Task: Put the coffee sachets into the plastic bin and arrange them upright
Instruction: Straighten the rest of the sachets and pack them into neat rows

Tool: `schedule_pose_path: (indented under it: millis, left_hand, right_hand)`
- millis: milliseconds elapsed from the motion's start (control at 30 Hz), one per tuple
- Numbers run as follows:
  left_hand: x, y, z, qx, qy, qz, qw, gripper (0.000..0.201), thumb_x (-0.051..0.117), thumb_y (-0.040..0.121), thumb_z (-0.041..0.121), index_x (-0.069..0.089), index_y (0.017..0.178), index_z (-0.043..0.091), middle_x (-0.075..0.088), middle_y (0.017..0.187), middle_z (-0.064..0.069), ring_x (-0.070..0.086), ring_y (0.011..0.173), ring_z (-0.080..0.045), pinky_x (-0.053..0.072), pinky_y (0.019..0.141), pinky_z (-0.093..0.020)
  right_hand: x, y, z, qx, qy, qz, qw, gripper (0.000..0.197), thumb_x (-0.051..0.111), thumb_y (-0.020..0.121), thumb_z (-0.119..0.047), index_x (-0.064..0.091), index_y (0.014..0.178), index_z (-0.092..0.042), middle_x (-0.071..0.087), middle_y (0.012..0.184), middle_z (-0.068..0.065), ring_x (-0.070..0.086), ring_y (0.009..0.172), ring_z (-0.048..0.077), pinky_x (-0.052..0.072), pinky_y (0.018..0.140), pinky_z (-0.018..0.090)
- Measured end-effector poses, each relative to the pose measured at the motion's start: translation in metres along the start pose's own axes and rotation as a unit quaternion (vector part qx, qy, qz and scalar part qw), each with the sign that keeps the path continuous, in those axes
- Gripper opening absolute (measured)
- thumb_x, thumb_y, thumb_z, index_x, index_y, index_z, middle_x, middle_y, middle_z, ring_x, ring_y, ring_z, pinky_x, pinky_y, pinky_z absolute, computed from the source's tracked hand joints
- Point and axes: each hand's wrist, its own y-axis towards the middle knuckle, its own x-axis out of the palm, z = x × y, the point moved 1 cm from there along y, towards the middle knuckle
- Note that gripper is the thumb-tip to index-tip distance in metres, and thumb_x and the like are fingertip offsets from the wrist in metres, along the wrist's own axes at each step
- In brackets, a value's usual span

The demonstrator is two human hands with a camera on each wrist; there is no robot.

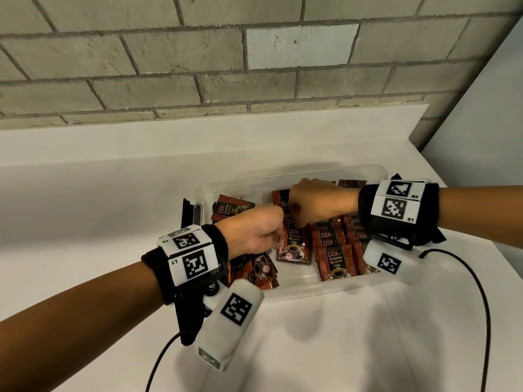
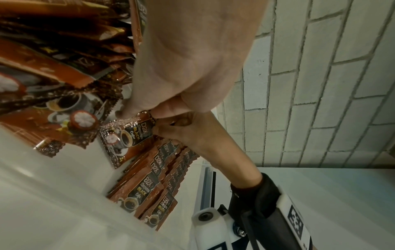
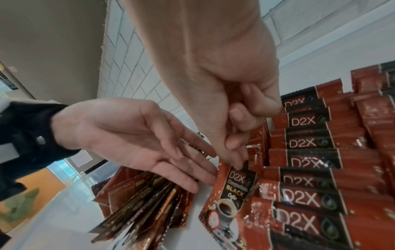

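Note:
A clear plastic bin (image 1: 305,291) stands on the white counter. Brown D2X coffee sachets stand in tight rows (image 1: 336,247) (image 3: 310,162) at its right side. A loose pile of sachets (image 1: 263,274) (image 3: 145,203) lies at its left, partly under my left wrist. One sachet (image 1: 294,250) (image 2: 128,137) (image 3: 233,191) stands in the gap between them. My right hand (image 1: 300,220) (image 3: 238,163) pinches its top edge between thumb and forefinger. The straight fingers of my left hand (image 1: 273,240) (image 3: 192,170) touch its left edge.
Another sachet (image 1: 230,207) leans in the bin's back left corner. A black object (image 1: 192,213) stands just outside the bin's left wall. A black cable (image 1: 467,278) loops over the counter at the right. A brick wall runs behind, and a white wall closes the right side.

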Motion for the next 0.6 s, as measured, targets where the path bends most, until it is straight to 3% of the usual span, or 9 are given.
schedule_pose_path:
  millis: [67, 133, 233, 300, 367, 433, 467, 533, 600]
  left_hand:
    - [0.000, -0.003, 0.000, -0.004, -0.001, 0.006, 1.000, 0.041, 0.022, 0.083, -0.022, 0.052, 0.083, 0.006, 0.055, 0.078, -0.009, 0.050, 0.076, -0.017, 0.046, 0.068, -0.026]
    - [0.002, -0.008, 0.001, -0.001, 0.010, 0.016, 1.000, 0.041, 0.023, 0.083, -0.021, 0.053, 0.085, 0.006, 0.050, 0.074, -0.008, 0.045, 0.073, -0.015, 0.046, 0.080, -0.031]
    - [0.002, -0.017, 0.003, 0.005, 0.023, 0.030, 0.999, 0.040, 0.025, 0.085, -0.020, 0.050, 0.113, -0.006, 0.044, 0.074, -0.007, 0.040, 0.072, -0.014, 0.036, 0.105, -0.036]
    - [0.001, -0.021, 0.004, -0.008, 0.036, 0.013, 0.999, 0.031, 0.025, 0.089, -0.018, 0.053, 0.091, -0.003, 0.040, 0.073, -0.005, 0.038, 0.068, -0.012, 0.031, 0.111, -0.035]
    - [0.001, -0.021, 0.007, -0.007, 0.061, 0.029, 0.998, 0.036, 0.027, 0.089, -0.018, 0.044, 0.068, 0.005, 0.041, 0.071, -0.004, 0.040, 0.064, -0.009, 0.032, 0.110, -0.037]
    - [0.002, -0.022, 0.010, 0.002, 0.062, 0.039, 0.997, 0.038, 0.027, 0.086, -0.021, 0.043, 0.066, 0.007, 0.047, 0.073, -0.005, 0.044, 0.067, -0.010, 0.032, 0.112, -0.040]
    - [0.002, -0.020, 0.010, 0.004, 0.061, 0.033, 0.998, 0.038, 0.026, 0.085, -0.021, 0.044, 0.068, 0.007, 0.051, 0.077, -0.007, 0.044, 0.068, -0.011, 0.030, 0.113, -0.041]
    - [0.004, -0.020, 0.011, 0.003, 0.056, 0.020, 0.998, 0.037, 0.024, 0.083, -0.020, 0.044, 0.069, 0.008, 0.056, 0.083, -0.014, 0.041, 0.065, -0.012, 0.028, 0.114, -0.043]
    - [0.004, -0.018, 0.010, 0.000, 0.054, 0.021, 0.998, 0.038, 0.023, 0.082, -0.020, 0.045, 0.069, 0.008, 0.048, 0.068, -0.008, 0.040, 0.063, -0.012, 0.029, 0.114, -0.041]
  right_hand:
    - [0.001, 0.002, -0.002, -0.002, 0.002, -0.015, 1.000, 0.015, 0.072, 0.080, -0.022, 0.070, 0.085, -0.008, 0.061, 0.062, -0.005, 0.057, 0.055, 0.008, 0.040, 0.050, 0.018]
    - [-0.003, 0.003, -0.003, -0.009, 0.013, -0.025, 1.000, 0.017, 0.072, 0.081, -0.023, 0.071, 0.088, -0.007, 0.061, 0.062, -0.006, 0.058, 0.058, 0.008, 0.040, 0.053, 0.017]
    - [-0.014, -0.005, -0.004, -0.039, -0.010, -0.090, 0.995, 0.020, 0.065, 0.087, -0.025, 0.069, 0.102, -0.012, 0.062, 0.068, -0.008, 0.058, 0.063, 0.007, 0.042, 0.060, 0.018]
    - [-0.017, -0.017, -0.008, -0.084, -0.071, -0.187, 0.976, 0.031, 0.054, 0.094, -0.024, 0.059, 0.124, -0.020, 0.063, 0.080, -0.008, 0.055, 0.066, 0.007, 0.044, 0.065, 0.020]
    - [-0.012, -0.031, -0.013, -0.120, -0.147, -0.253, 0.949, 0.045, 0.043, 0.099, -0.017, 0.040, 0.143, -0.029, 0.063, 0.114, 0.000, 0.047, 0.057, 0.005, 0.044, 0.066, 0.020]
    - [-0.005, -0.041, -0.016, -0.135, -0.218, -0.263, 0.930, 0.055, 0.035, 0.100, -0.011, 0.026, 0.148, -0.037, 0.047, 0.142, 0.003, 0.043, 0.061, 0.003, 0.036, 0.062, 0.014]
    - [-0.001, -0.043, -0.017, -0.145, -0.249, -0.255, 0.923, 0.058, 0.032, 0.100, -0.008, 0.022, 0.148, -0.040, 0.041, 0.147, 0.003, 0.049, 0.072, 0.006, 0.031, 0.062, 0.014]
    - [0.002, -0.042, -0.014, -0.171, -0.312, -0.220, 0.908, 0.063, 0.031, 0.099, -0.004, 0.020, 0.147, -0.044, 0.047, 0.141, 0.004, 0.053, 0.091, 0.020, 0.028, 0.058, 0.016]
    - [0.000, -0.039, -0.012, -0.187, -0.358, -0.177, 0.898, 0.064, 0.030, 0.098, -0.004, 0.022, 0.147, -0.044, 0.057, 0.127, 0.004, 0.049, 0.082, 0.021, 0.024, 0.050, 0.020]
